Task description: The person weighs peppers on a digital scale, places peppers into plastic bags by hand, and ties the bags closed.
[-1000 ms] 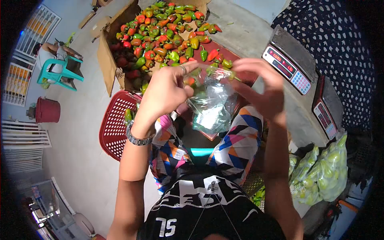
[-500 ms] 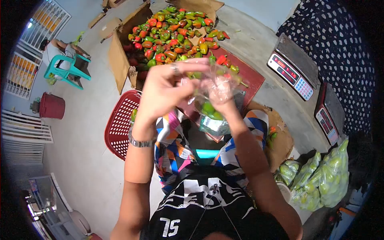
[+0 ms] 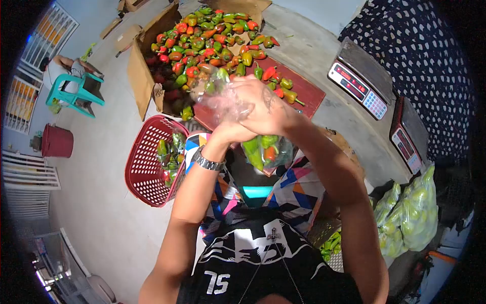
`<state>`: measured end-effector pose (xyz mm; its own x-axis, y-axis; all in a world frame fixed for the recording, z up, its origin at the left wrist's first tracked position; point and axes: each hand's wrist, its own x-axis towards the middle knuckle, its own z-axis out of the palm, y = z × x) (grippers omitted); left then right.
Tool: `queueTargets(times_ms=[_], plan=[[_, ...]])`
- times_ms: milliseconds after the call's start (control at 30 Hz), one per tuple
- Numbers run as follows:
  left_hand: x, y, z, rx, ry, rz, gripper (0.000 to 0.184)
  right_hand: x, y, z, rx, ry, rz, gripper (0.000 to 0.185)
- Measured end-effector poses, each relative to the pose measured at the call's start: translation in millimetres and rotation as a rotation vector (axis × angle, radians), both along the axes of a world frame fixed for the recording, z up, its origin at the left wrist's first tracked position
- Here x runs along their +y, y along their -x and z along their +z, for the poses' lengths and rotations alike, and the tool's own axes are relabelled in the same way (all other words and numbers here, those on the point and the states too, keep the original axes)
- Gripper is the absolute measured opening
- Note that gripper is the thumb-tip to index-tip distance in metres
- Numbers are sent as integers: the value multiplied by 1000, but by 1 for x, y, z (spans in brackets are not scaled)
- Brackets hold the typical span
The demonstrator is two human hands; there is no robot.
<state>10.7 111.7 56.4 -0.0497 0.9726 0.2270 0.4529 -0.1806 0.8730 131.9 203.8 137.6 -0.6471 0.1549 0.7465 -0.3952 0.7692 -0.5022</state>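
Observation:
My left hand [image 3: 234, 130], with a metal watch at its wrist, is closed on a clear plastic bag [image 3: 223, 104]. From above and right, my right hand [image 3: 264, 105] overlaps it, its fingers also closed around the gathered plastic. Below my hands hang green and red peppers [image 3: 260, 151] in the bag's lower part, partly covered by my hands. The bag's loose top spreads to the upper left, blurred. Beyond, a heap of red and green peppers [image 3: 217, 48] lies on cardboard and a dark red board [image 3: 310, 93].
On the left stands a red perforated basket [image 3: 144, 159] with bagged peppers inside. Two digital scales [image 3: 357, 86] are at the right, above large bags of green produce [image 3: 412, 215]. A person sits by a teal chair [image 3: 76, 93] at far left, near a red bucket [image 3: 56, 141].
My hands have come together, the right crossing left over the bag's neck. The bag's top has swung to the upper left. My view has shifted, showing more of the basket.

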Motion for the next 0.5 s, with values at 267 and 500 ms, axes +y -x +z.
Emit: queueTargets(times_ms=[267, 500], plan=[[-3, -14, 9, -684, 55, -214, 30, 17, -11, 32, -250, 1434, 200, 53], [-29, -19, -11, -834, 127, -150, 28, 24, -6, 23, -195, 1495, 233, 50]])
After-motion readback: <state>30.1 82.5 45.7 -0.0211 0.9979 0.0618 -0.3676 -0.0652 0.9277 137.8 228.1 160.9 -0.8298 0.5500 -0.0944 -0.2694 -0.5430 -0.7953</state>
